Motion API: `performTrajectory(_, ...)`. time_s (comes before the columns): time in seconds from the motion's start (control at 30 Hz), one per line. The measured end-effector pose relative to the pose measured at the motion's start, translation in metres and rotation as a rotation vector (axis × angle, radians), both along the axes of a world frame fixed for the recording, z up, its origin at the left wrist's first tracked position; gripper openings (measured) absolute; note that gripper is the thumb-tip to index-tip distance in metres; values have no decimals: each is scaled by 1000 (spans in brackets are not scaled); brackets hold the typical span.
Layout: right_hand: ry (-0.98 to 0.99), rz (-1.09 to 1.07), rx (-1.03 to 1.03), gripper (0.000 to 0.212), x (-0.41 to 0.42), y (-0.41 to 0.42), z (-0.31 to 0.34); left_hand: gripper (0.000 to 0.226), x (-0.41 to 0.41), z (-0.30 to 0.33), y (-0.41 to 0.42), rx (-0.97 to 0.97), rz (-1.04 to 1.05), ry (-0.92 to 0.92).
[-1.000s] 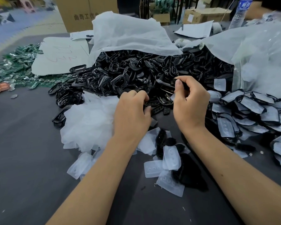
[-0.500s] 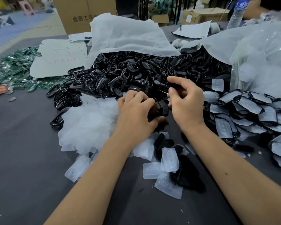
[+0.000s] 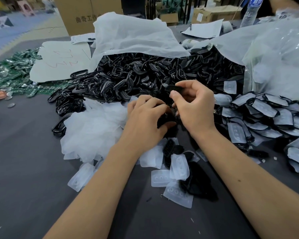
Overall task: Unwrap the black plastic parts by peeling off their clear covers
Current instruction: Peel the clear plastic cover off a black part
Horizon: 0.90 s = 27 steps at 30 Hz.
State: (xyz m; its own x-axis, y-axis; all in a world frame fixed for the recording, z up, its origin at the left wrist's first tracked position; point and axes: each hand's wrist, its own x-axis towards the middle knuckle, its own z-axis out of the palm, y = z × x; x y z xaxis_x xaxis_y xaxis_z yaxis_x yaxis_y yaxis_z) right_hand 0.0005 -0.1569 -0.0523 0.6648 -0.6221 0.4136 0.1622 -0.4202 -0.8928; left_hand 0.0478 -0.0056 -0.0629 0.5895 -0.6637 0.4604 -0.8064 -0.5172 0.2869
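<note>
My left hand (image 3: 146, 118) curls round a small black plastic part (image 3: 166, 120) at the table's middle, most of the part hidden under the fingers. My right hand (image 3: 192, 107) pinches another black part (image 3: 173, 87) between thumb and fingers just above it. The two hands touch. Behind them lies a large heap of bare black parts (image 3: 136, 78). To the right spreads a pile of black parts under clear covers (image 3: 266, 114). Peeled clear covers (image 3: 178, 167) lie scattered in front of my hands, and a crumpled mound of them (image 3: 91, 130) sits at the left.
A dark grey table (image 3: 28, 169) carries everything. White plastic sheeting (image 3: 131, 35) drapes the black heap, and a big clear bag (image 3: 274, 57) stands at the right. Green circuit boards (image 3: 16, 69) lie far left beside a white card (image 3: 59, 61). Cardboard boxes (image 3: 79, 14) stand behind.
My right hand has come down and left to meet the left hand, holding a black part. My left hand has shifted slightly right and closed round a part.
</note>
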Motion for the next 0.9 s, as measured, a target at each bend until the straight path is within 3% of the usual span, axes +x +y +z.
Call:
performTrajectory(0.1, -9, 21, -1, 16, 0, 0, -1, 27, -1, 1, 0, -11, 18, 13)
performTrajectory(0.2, -20, 46, 17, 16, 0, -1, -2, 13, -2, 3, -1, -69, 25, 48)
performTrajectory(0.57, -75, 200, 154, 19, -1, -2, 0, 8, 3, 7, 4, -564, 130, 112)
performTrajectory(0.7, -78, 238, 244, 25, -2, -3, -1, 8, 2, 6, 2, -582, 148, 131)
performTrajectory(0.9, -63, 231, 154, 21, 0, -1, -2, 9, 4, 6, 3, -649, 204, 250)
